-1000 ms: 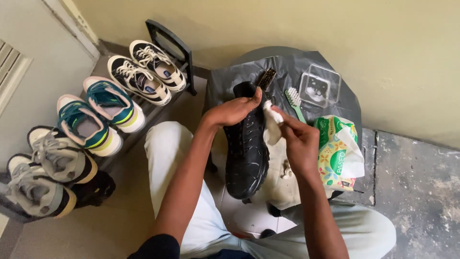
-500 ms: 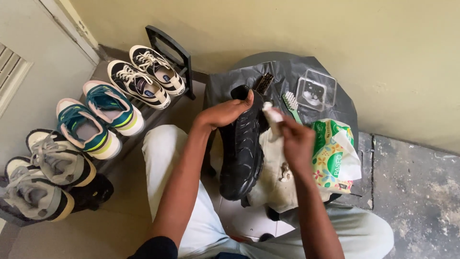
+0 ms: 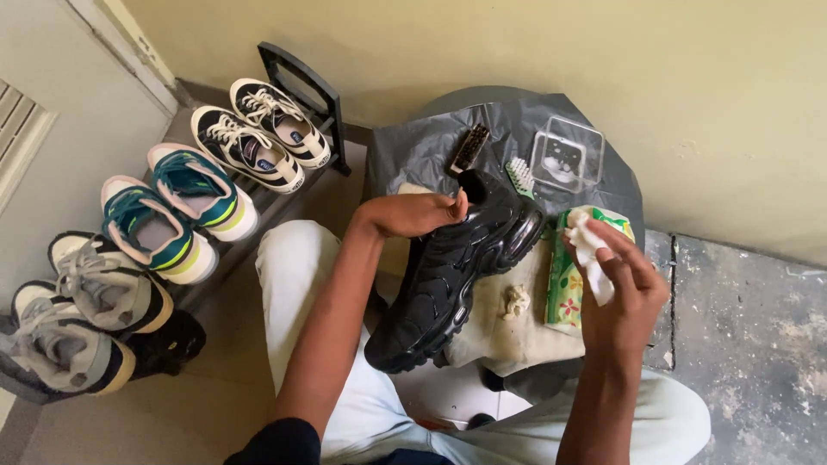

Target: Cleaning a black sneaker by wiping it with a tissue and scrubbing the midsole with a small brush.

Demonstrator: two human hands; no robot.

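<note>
The left hand curls over the heel collar of a glossy black sneaker, fingers closed on it, holding it tilted with the toe down toward seven o'clock over the person's lap. The shoe's ribbed upper and chunky sole look moulded and shiny. At three o'clock from the shoe, the right hand pinches a crumpled white wipe between thumb and bent fingers, apart from the shoe. Just behind it lies a soft green wipe packet. Under the shoe sits a stained cream cloth. At twelve o'clock, on wrinkled dark plastic sheeting, lie a clear square plastic container, a green-bristled brush and a dark rectangular brush.
</note>
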